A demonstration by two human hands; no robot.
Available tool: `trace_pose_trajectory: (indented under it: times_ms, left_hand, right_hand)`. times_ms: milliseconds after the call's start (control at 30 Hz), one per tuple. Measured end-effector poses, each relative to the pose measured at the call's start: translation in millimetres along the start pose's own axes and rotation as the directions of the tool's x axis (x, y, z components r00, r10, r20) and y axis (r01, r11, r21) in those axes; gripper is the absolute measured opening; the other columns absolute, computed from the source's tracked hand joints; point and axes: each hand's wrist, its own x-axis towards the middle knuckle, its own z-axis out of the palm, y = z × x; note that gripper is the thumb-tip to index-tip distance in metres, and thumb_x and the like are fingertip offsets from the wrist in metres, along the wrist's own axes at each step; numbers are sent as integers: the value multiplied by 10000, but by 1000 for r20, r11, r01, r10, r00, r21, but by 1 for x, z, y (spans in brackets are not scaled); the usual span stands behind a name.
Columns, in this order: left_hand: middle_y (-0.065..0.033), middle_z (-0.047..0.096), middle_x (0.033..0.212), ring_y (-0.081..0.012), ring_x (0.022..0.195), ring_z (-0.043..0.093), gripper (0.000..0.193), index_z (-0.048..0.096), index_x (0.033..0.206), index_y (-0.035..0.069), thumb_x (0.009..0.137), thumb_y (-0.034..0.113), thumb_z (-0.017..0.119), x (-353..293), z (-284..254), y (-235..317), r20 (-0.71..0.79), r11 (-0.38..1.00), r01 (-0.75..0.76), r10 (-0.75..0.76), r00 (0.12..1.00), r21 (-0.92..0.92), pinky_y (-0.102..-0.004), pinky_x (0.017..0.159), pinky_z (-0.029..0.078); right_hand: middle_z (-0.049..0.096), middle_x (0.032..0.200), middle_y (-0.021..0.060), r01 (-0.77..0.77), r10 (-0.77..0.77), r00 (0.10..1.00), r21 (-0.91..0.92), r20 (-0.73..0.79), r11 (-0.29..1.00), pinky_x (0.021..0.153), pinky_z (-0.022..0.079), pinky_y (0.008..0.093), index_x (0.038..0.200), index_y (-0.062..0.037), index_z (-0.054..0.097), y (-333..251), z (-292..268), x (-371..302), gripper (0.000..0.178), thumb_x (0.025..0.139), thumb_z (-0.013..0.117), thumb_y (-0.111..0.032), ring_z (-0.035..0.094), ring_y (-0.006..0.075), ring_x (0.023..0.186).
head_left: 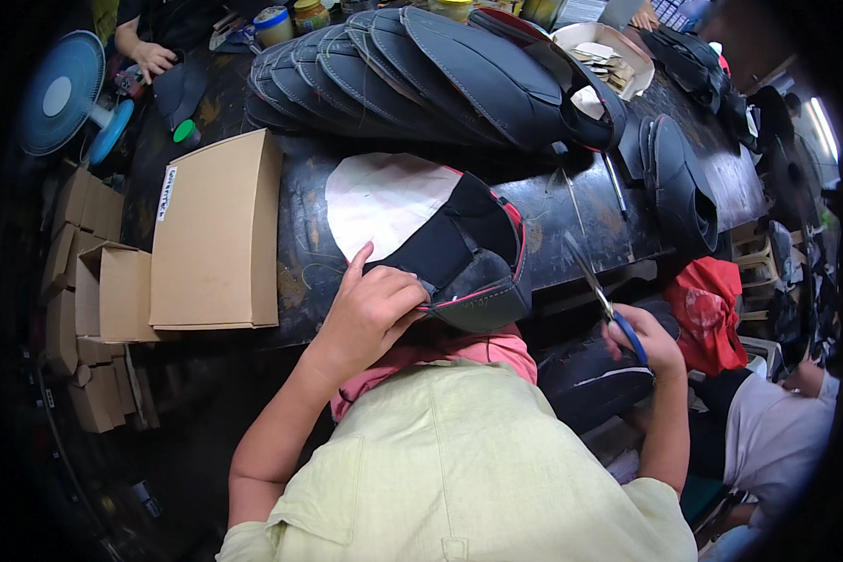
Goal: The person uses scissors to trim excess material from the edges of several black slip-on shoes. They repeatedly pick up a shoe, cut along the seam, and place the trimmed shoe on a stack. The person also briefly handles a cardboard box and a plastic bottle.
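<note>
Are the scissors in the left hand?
No, the right hand holds the blue-handled scissors, while the left hand is at the near edge of the red-trimmed black piece.

I have on a pale yellow-green shirt (398, 450), lightly creased, broad at six o'clock and narrower toward twelve. A straight seam (439, 440) runs along its front from twelve to six, and close to six sits a small stitched square (454, 547). Toward eight o'clock I can see a pocket (318, 503) in the same cloth, its edges slanting. My left sleeve (245, 540), at eight, and my right sleeve (662, 515), at four, are short. Past the hem (440, 365), at twelve, coral-pink cloth (407, 355) shows in soft folds. My left hand (375, 304), at eleven, and right hand (648, 339), at two, are bare.
</note>
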Motion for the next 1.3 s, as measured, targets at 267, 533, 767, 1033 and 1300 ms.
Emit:
trace_pose_trajectory:
  times_ms: [267,533,767,1033,1300]
  left_hand:
    - [-67,711,988,-254,986,689,248,705,1026,93,805,75,816,13,-37,22,46,996,-40,44,998,-85,-533,1166,370]
    - [-141,675,1301,-172,1159,676,432,535,1383,-61,1042,182,643,42,-119,-1,-164,330,-89,-207,965,-940,-301,1005,533]
    - [-136,530,1476,-212,1397,480,738,382,1543,-32,1049,468,607,35,-36,-11,35,183,211,-671,741,-960,-336,1200,327]
    - [-122,695,1190,-209,1105,672,840,528,1403,-30,751,294,948,30,-43,-9,116,306,295,-490,864,-905,-347,1009,526]
    - [-100,725,1098,-169,980,707,847,596,1302,-54,655,340,976,5,-80,-47,123,60,157,-383,915,-986,-302,876,583]
  right_hand:
    - [605,743,5,101,-106,994,124,28,987,567,487,246,874,-62,636,-25,50,73,255,968,743,-273,570,75,604]
    - [677,1108,96,659,-653,743,332,-146,675,867,502,290,1225,32,582,-90,87,114,933,754,796,-745,654,164,993]
    - [705,1145,126,269,-311,944,799,-109,538,923,578,324,1325,32,583,-107,145,96,553,858,728,-226,708,198,1017]
    - [694,1149,107,576,-461,817,525,-346,626,942,543,322,1266,43,589,-99,160,80,449,919,769,-177,676,173,1019]
    - [673,848,31,290,-294,953,71,69,954,681,496,240,925,2,659,-42,103,47,243,825,851,-108,611,87,795]
